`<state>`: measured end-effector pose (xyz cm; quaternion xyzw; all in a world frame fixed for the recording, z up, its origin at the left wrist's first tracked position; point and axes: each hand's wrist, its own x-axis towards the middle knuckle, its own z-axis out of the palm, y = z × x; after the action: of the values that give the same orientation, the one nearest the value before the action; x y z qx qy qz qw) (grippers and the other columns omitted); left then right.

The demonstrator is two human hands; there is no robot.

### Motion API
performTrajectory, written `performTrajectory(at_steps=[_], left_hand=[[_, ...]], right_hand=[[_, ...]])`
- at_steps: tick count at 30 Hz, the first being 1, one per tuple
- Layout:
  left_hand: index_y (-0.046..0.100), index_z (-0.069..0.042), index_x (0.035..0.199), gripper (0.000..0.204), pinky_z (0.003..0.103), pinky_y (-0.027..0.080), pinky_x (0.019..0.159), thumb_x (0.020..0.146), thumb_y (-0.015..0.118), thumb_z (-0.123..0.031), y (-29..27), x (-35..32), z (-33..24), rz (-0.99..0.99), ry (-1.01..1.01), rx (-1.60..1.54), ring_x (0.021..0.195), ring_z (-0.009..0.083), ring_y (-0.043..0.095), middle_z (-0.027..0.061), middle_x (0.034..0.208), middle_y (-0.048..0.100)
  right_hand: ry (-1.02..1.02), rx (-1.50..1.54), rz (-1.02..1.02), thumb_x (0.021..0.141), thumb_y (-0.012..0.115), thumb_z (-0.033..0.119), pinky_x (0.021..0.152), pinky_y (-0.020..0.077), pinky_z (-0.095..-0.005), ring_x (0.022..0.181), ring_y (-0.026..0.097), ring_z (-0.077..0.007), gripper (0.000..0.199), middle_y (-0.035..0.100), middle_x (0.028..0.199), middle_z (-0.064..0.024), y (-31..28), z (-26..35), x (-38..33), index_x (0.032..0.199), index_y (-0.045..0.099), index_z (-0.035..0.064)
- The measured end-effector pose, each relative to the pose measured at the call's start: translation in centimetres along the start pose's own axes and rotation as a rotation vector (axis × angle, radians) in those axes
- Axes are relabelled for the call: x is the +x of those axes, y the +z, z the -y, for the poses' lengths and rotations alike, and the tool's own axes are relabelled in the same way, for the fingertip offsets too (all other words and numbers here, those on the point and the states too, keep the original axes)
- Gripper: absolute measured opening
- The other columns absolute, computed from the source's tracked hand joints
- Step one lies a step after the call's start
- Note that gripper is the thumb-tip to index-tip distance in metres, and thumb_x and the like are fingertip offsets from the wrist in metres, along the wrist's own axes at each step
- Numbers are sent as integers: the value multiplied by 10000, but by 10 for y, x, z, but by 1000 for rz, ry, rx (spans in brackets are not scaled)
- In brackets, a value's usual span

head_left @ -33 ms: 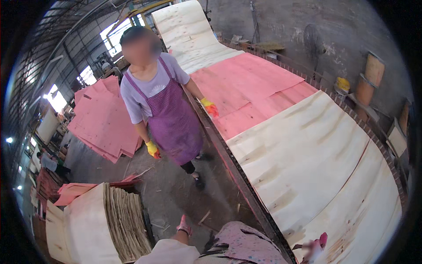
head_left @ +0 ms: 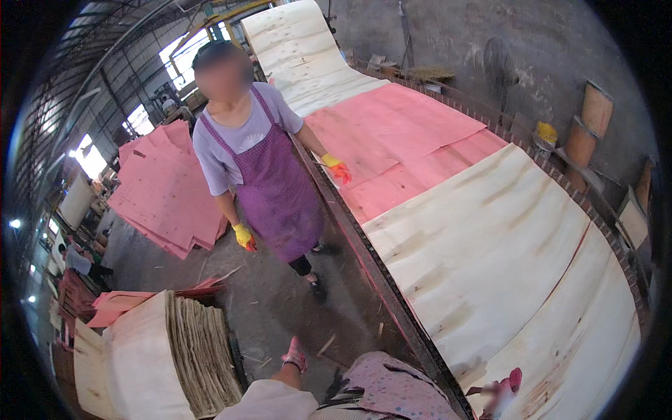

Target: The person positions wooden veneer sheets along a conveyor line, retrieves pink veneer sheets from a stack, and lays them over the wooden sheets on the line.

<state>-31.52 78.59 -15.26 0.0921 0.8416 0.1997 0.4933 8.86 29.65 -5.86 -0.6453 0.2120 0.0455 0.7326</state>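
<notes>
Right hand, in a pink and red glove, sits at the bottom edge of the view, resting on the near end of the wide pale wood veneer sheet. It's blurry and half cut off, so I can't tell if it's gripping the sheet or just lying flat on it. Left hand isn't in the shot at all.

That pale sheet lies on the long conveyor surface, which has a dark metal rail along its left side. Just past the pale sheet's far end lie pink-tinted veneer sheets, touching it.

Left of the pale sheet, across the rail, a co-worker in a purple apron stands on the concrete floor, one yellow-gloved hand on the pink sheets. Further left of the pale sheet, low in the view, is a stack of thin pale veneer sheets, and behind the co-worker a pile of pink veneer sheets.
</notes>
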Motion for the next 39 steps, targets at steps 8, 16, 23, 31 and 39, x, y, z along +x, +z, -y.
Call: performTrajectory(at_steps=[8,16,23,31,39], left_hand=[[-210,-358,1393,1312,345,485,440,579,800,-555,94,-60,-98,344,93,-8,635,220,623,224,1174,524],[167,-273,1463,968,636,137,1023,700,662,-602,115,27,-138,834,301,194,1364,368,153,44,1531,127],[472,-160,1320,697,616,118,1034,832,441,-656,117,30,-181,608,271,221,1316,266,305,46,1315,508],[447,-128,1339,694,461,256,1040,834,496,-602,139,82,-223,458,214,244,1262,255,389,103,1340,483],[489,-108,1303,620,369,347,954,848,513,-529,183,114,-278,704,328,606,1164,254,455,98,1308,500]], right_hand=[[-47,3,172,853,517,63,839,394,-367,1119,486,-160,451,514,1293,-24,126,8,-11,1293,483,154],[-95,67,175,858,504,46,843,393,-376,1080,511,-207,443,534,1258,-52,199,2,-28,1292,478,130],[-42,100,-4,843,506,84,843,361,-344,977,505,-156,436,545,1200,-56,195,-17,-34,1278,493,115],[-56,148,20,840,544,187,1016,275,-415,1203,435,-270,518,457,1345,-122,256,-22,-39,1337,433,91],[-96,200,90,857,544,172,997,303,-419,1181,457,-263,479,520,1281,-123,366,-23,-66,1319,454,84]])
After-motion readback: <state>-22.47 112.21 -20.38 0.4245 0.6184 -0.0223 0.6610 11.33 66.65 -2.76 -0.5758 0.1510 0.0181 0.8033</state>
